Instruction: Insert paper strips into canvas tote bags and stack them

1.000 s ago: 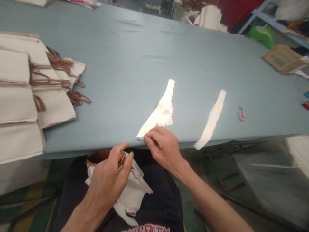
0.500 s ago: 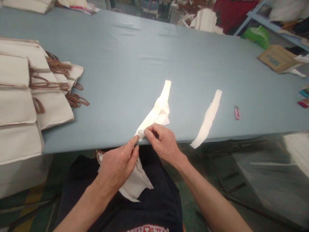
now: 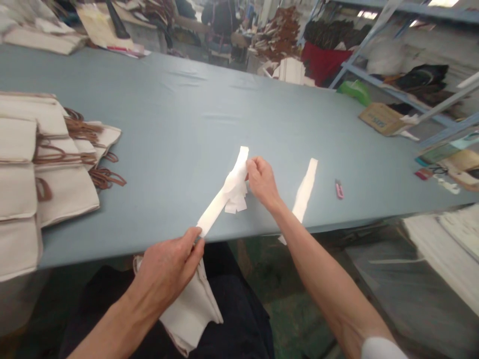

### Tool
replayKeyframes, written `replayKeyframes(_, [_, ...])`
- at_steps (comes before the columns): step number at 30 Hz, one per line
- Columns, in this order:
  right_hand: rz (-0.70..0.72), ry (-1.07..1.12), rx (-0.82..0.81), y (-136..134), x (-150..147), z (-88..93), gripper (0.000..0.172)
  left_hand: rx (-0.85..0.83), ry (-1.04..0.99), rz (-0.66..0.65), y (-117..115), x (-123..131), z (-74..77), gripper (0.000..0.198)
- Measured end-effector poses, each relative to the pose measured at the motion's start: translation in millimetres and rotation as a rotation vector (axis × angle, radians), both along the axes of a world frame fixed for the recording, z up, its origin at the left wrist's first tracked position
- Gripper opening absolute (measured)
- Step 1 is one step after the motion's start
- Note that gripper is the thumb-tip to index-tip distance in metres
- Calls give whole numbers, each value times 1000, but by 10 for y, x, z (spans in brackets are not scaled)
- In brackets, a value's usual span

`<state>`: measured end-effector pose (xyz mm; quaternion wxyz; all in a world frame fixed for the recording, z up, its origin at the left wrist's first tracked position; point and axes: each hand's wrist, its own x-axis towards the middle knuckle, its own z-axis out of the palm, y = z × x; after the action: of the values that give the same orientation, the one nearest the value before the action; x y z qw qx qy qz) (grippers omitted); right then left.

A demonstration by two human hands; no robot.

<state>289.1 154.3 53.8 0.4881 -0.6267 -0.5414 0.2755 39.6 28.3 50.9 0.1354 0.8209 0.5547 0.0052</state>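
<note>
A long white strip [image 3: 214, 210] lies aslant over the table's front edge, on top of shorter white pieces [image 3: 236, 200]. At its lower end, my left hand [image 3: 168, 264] pinches it between thumb and fingers. Closed fingers of my right hand [image 3: 263, 183] are at the right edge of the strip's upper part; what they grip, if anything, is hidden. Below my left hand, a cream cloth piece [image 3: 190, 309], looking like a bag, rests on my lap. Another white strip [image 3: 305, 192] lies to the right, partly behind my right forearm.
Cream bags [image 3: 71, 184] with brown cords are stacked on the left of the blue-grey table [image 3: 157, 124]. Small pink-handled snips [image 3: 339, 189] lie on the right. Further back are a cardboard box [image 3: 381, 118], a green item [image 3: 354, 91] and a metal shelf [image 3: 404, 87].
My right hand has moved from the strip's lower end up to its upper part. The left hand still holds the lower end. The camera view has tilted up and shifted right.
</note>
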Motion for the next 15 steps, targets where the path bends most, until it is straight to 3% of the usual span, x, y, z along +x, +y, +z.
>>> replayKeyframes(4, [9,25,-12,193,48,12,30,-17,54,-47,132,137,123,56])
replayKeyframes(9, [-32,119,-3,408,133,84,30,-58,141,-77,274,247,145,46])
replayKeyframes(15, [-113,325,-28,1112,350,120,34,-80,171,-67,274,257,88,47])
